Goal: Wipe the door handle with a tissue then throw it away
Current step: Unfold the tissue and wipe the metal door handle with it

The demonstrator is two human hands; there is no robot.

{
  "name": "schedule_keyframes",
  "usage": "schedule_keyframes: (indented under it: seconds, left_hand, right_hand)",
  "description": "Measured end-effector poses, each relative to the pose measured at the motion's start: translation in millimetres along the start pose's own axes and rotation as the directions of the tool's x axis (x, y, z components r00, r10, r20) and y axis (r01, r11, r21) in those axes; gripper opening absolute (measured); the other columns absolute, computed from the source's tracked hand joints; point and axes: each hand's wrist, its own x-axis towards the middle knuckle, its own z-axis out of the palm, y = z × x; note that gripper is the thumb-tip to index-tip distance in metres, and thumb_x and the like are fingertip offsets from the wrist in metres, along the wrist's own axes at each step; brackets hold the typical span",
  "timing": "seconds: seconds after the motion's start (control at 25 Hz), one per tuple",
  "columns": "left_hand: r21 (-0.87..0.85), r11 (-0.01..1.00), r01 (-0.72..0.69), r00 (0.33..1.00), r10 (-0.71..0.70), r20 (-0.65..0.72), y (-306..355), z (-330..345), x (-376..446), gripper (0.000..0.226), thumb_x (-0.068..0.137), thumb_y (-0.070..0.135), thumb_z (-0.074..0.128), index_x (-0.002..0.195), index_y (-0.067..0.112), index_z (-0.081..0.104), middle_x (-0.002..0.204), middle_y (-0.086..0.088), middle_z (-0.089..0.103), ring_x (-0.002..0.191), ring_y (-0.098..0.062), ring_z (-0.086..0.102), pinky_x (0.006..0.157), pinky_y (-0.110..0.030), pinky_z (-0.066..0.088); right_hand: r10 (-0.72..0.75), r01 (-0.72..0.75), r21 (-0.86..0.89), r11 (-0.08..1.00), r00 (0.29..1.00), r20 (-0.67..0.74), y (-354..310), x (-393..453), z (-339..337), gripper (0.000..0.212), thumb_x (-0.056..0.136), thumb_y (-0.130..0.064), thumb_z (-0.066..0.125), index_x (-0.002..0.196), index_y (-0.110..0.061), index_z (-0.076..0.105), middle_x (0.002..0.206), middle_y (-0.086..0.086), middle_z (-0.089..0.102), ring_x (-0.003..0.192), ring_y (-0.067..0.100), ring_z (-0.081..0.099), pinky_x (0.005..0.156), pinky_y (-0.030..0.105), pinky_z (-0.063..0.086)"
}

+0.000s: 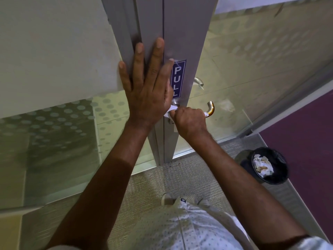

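Right hand closed around the white tissue on the curved silver door handle; left hand, fingers spread, flat against the grey door frame just above.

**Glass walls, grey carpet, purple floor**

A grey metal frame runs up the middle, bearing a blue PULL sign. Left of it stands a glass panel, plain and pale above, printed with grey dots lower down. Right of it, more dotted glass slants away. The floor is ribbed grey carpet, meeting a purple strip at right. The light is soft and greenish on the glass.
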Motion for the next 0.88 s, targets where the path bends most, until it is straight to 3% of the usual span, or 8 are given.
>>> schedule_keyframes:
  seconds: [0.16, 0.24, 0.36, 0.44, 0.52, 0.6, 0.72, 0.88]
  left_hand:
    - [0.055, 0.998, 0.011, 0.999, -0.009, -0.042, 0, 8, -1, 0.040, 0.103, 0.029, 0.060, 0.143, 0.026, 0.057, 0.161, -0.005, 0.034, 0.159, -0.019, -0.018, 0.127, -0.049, -0.015]
    - [0.059, 0.998, 0.017, 0.999, -0.015, -0.044, 0, 8, 0, 0.042, 0.103, 0.029, 0.060, 0.144, 0.026, 0.056, 0.170, -0.003, 0.026, 0.158, -0.019, -0.020, 0.127, -0.049, -0.015]
    - [0.050, 0.999, 0.019, 0.998, -0.016, -0.058, 1, 9, 0, 0.041, 0.104, 0.031, 0.059, 0.145, 0.026, 0.055, 0.171, 0.002, 0.018, 0.158, -0.019, -0.019, 0.127, -0.050, -0.014]
    - [0.057, 0.998, 0.024, 0.998, -0.021, -0.051, 1, 9, -1, 0.042, 0.105, 0.032, 0.056, 0.147, 0.027, 0.051, 0.174, 0.005, 0.000, 0.158, -0.019, -0.020, 0.127, -0.050, -0.015]
    - [0.064, 0.998, 0.026, 0.998, -0.023, -0.050, 1, 6, -2, 0.044, 0.105, 0.033, 0.056, 0.148, 0.028, 0.047, 0.171, 0.009, -0.016, 0.158, -0.019, -0.020, 0.128, -0.050, -0.016]
    - [0.060, 0.998, 0.030, 0.998, -0.027, -0.055, 1, 6, -2, 0.045, 0.105, 0.033, 0.056, 0.148, 0.029, 0.046, 0.170, 0.010, -0.018, 0.158, -0.019, -0.020, 0.128, -0.050, -0.016]
    - [0.054, 0.998, 0.034, 0.998, -0.031, -0.056, 1, 6, -1, 0.044, 0.106, 0.034, 0.055, 0.148, 0.029, 0.046, 0.169, 0.010, -0.018, 0.158, -0.019, -0.021, 0.128, -0.049, -0.017]
    - [0.048, 0.998, 0.038, 0.998, -0.035, -0.051, 1, 8, 1, 0.042, 0.107, 0.035, 0.053, 0.148, 0.029, 0.046, 0.169, 0.010, -0.018, 0.158, -0.019, -0.021, 0.127, -0.050, -0.016]
  right_hand:
    - [0.139, -0.134, 0.055, 0.989, 0.986, -0.093, -15, -4, 13, 0.015, 0.099, -0.019, 0.048, 0.107, -0.013, 0.060, 0.086, 0.007, 0.058, 0.074, 0.027, 0.054, 0.073, 0.040, 0.040]
    - [0.253, -0.238, 0.107, 0.965, 0.952, -0.172, -26, -14, 23, 0.032, 0.098, -0.015, 0.026, 0.108, -0.008, 0.055, 0.092, 0.012, 0.058, 0.085, 0.030, 0.053, 0.084, 0.045, 0.042]
    - [0.263, -0.249, 0.092, 0.964, 0.939, -0.220, -31, -21, 29, 0.035, 0.095, -0.009, 0.020, 0.112, -0.003, 0.051, 0.095, 0.016, 0.057, 0.089, 0.032, 0.051, 0.089, 0.046, 0.043]
    - [0.246, -0.234, 0.088, 0.968, 0.952, -0.180, -25, -13, 24, 0.029, 0.097, -0.012, 0.024, 0.107, -0.007, 0.052, 0.091, 0.013, 0.059, 0.084, 0.029, 0.053, 0.083, 0.044, 0.043]
    - [0.185, -0.179, 0.070, 0.981, 0.978, -0.092, -19, -8, 18, 0.016, 0.100, -0.016, 0.043, 0.104, -0.011, 0.057, 0.088, 0.008, 0.062, 0.077, 0.026, 0.057, 0.074, 0.040, 0.040]
    - [0.062, -0.062, 0.014, 0.998, 0.998, -0.014, -10, -3, 10, 0.010, 0.096, -0.017, 0.062, 0.105, -0.015, 0.063, 0.084, 0.004, 0.058, 0.068, 0.023, 0.054, 0.067, 0.036, 0.037]
    - [-0.083, 0.082, 0.008, 0.997, 0.995, 0.049, 5, 6, 3, 0.017, 0.096, -0.012, 0.063, 0.112, -0.016, 0.060, 0.080, 0.005, 0.047, 0.067, 0.025, 0.052, 0.061, 0.034, 0.039]
    - [-0.082, 0.081, -0.035, 0.996, 0.996, -0.025, 6, 6, 10, 0.014, 0.096, -0.014, 0.063, 0.109, -0.015, 0.058, 0.076, 0.005, 0.046, 0.061, 0.025, 0.045, 0.058, 0.033, 0.039]
